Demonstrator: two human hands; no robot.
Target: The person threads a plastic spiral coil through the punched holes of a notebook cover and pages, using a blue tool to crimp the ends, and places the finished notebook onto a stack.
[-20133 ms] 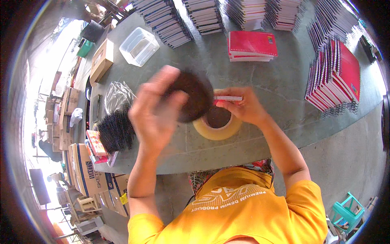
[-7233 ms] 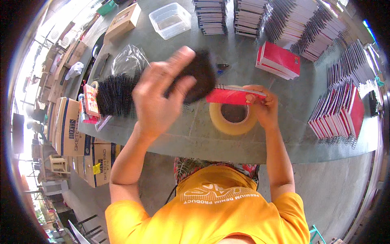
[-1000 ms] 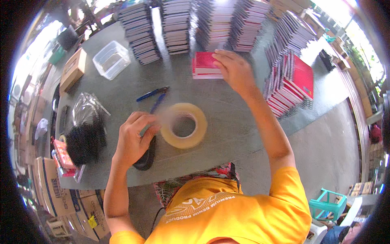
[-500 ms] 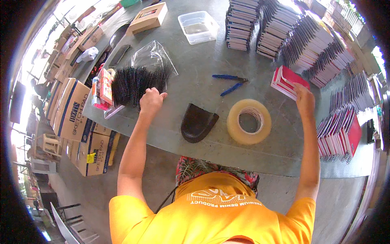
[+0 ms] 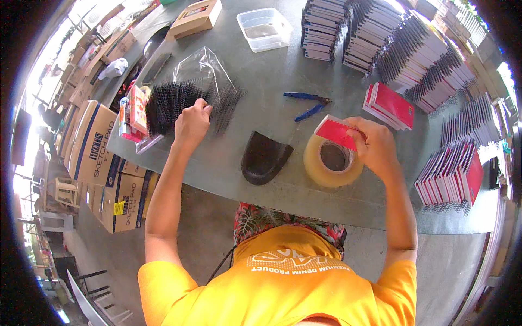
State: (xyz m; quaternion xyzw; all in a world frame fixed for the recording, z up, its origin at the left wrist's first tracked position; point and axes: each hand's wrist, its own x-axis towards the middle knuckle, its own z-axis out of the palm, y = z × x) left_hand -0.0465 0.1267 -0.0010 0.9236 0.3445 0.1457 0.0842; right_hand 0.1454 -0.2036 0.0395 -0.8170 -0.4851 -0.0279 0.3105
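My right hand (image 5: 375, 146) grips a small red-covered notebook (image 5: 338, 133) by its right end, holding it over a wide roll of clear tape (image 5: 315, 165). My left hand (image 5: 192, 122) is pinched at the near side of a heap of black spiral binding coils (image 5: 168, 103). A coil seems to be between the fingertips, though the coils there are smeared by motion. Blue-handled pliers (image 5: 307, 98) lie open on the table, beyond a black, rounded, shoe-heel-shaped piece (image 5: 265, 158). A short pile of red notebooks (image 5: 394, 106) rests to the right of the pliers.
Tall stacks of coil-bound notebooks (image 5: 364, 38) line the far right, with bound red ones (image 5: 451, 176) nearer. A clear plastic tub (image 5: 265, 32) and a cardboard box (image 5: 194, 19) stand at the back. A clear plastic bag (image 5: 201, 65) lies by the coils; cartons (image 5: 95, 146) sit left of the table.
My right hand has lifted a red notebook from the short pile and brought it left, over the tape. My left hand has shifted slightly left and nearer, and coils beside it have spread right.
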